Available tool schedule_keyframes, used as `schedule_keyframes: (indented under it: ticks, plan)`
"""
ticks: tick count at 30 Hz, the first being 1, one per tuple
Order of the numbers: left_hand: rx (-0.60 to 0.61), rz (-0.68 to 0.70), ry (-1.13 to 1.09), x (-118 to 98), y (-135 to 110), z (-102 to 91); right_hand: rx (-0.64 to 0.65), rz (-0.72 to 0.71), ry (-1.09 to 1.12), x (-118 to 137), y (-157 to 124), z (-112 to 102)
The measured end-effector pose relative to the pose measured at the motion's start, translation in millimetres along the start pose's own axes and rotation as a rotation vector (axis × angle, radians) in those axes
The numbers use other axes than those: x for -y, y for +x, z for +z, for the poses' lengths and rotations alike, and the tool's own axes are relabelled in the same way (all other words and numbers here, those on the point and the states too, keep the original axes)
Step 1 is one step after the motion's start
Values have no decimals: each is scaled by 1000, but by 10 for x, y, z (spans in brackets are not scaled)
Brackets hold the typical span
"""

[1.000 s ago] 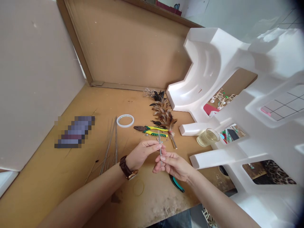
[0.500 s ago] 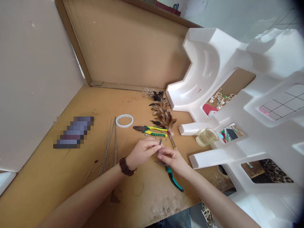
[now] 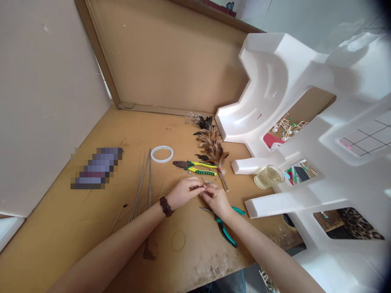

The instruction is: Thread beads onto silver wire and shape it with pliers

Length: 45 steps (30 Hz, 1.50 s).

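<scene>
My left hand (image 3: 184, 192) and my right hand (image 3: 215, 198) meet fingertip to fingertip low over the brown table (image 3: 91, 219), both pinched together. What sits between the fingertips is too small to make out; a thin wire showed there earlier. A brown watch is on my left wrist. Teal-handled pliers (image 3: 224, 228) lie under my right wrist. Yellow-and-green pliers (image 3: 197, 168) and small beads lie just beyond my fingers. A bundle of brown feathers (image 3: 211, 145) lies behind them.
A bundle of thin wires (image 3: 143, 185) lies left of my left hand, a tape ring (image 3: 161, 154) beyond it. A cup of pale liquid (image 3: 269, 176) stands by the large white foam packing form (image 3: 305, 122) on the right. Cardboard walls (image 3: 171, 57) close the back.
Both hands dropped toward the table and moved slightly away from me. The upright wire seen between the fingers a second ago no longer shows. The teal pliers are now more exposed.
</scene>
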<state>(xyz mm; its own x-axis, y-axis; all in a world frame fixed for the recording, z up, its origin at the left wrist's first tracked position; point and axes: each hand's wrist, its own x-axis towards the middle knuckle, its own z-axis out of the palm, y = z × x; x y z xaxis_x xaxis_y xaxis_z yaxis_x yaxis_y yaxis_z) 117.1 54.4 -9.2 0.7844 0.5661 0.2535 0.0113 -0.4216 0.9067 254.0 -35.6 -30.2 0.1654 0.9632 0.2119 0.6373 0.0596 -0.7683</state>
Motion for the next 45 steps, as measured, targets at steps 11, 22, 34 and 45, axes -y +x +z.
schedule_keyframes:
  ticks: [11, 22, 34, 45]
  plan:
    - [72, -115, -115, 49, 8, 8, 65, -36, -121, -88, -16, 2]
    - [37, -191, -365, -101, 19, -45, 216, 117, 215, 267, -63, -131]
    - [217, -335, -971, -327, -57, 1, 452, 567, 1078, 406, -178, -305]
    - [46, -353, -767, -349, -14, -80, 315, 321, 13, 369, -415, -671]
